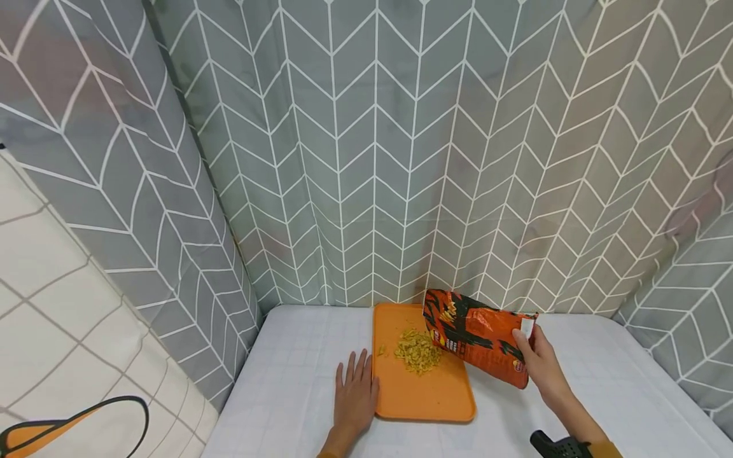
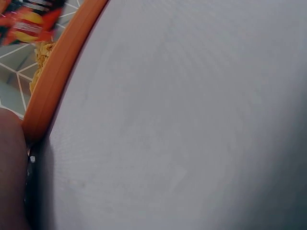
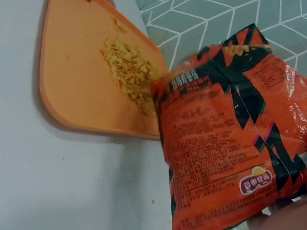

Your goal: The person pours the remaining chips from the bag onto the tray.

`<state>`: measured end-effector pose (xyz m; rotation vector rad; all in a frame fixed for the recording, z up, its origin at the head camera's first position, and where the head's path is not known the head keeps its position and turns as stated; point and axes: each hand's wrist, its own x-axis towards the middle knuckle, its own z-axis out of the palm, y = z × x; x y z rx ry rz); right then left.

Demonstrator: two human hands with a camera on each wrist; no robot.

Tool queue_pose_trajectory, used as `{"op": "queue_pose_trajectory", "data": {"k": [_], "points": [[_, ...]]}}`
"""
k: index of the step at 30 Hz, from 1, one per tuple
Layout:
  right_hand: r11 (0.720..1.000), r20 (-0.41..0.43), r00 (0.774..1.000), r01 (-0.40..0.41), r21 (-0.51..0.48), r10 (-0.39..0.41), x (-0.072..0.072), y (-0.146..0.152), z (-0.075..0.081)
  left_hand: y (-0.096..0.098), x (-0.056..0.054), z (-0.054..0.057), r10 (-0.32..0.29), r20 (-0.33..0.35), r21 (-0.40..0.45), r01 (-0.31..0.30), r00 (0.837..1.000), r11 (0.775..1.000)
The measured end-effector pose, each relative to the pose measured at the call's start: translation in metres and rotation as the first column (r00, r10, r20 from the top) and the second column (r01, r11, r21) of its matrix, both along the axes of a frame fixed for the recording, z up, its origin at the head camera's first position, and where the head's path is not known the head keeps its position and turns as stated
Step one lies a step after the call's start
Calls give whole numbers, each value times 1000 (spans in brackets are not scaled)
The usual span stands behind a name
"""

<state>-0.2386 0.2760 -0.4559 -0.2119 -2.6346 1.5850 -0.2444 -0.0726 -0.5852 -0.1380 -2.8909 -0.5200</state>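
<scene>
Orange-red bag [image 1: 478, 337]: slants above the right side of the orange tray [image 1: 424, 407], left end at the yellow flakes [image 1: 418, 356], right end out past the tray's right edge and over the table [image 1: 298, 369].
Flakes: lie in a loose heap around the middle of the tray, just left of the bag's end, with a small cluster apart toward the left rim.
Tray edges: rounded at the near corners, raised in a low rim; far edge near the curtain [image 1: 395, 159], right edge partly covered by the bag.
Room on the tray: plain orange between the heap and the near rim.
Room on the table: white surface leftward from the tray to the left edge, and rightward from beneath the bag; a few specks in the right wrist view.
Right hand [image 1: 541, 362]: grips the bag's right end, thumb across the front by a white patch, other fingers mostly hidden behind; reaches in from the lower right, black device [image 1: 561, 446] at the wrist.
Left hand [image 1: 356, 394]: rests palm down on the table just beside the tray's left edge, fingers straight, slightly spread, pointing toward the curtain; holds nothing.
Curtain: hangs behind the table, grey with white zigzag lines.
</scene>
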Motion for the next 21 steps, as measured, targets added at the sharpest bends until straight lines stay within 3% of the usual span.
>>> {"op": "queue_pose_trajectory", "data": {"k": [6,11,13,18,21], "points": [[1000,12,1000,-6,-3,6,0,0,0,-1,-1,-3,2,-3,-17,-2,1000,1000],[983,-21,1000,4,-181,-8,2,2,2,-1,-2,-5,2,-45,-14,-2,999,1000],[979,-34,999,14,-205,-21,2,2,3,-1,-2,-4,1,-45,-15,-2,999,1000],[999,-28,999,34,3,-34,3,2,2,-1,-1,-2,-1,-18,-20,1,1000,1000],[1000,-20,999,29,6,-29,3,2,1,0,0,0,-3,-4,-23,3,1000,1000]]}}
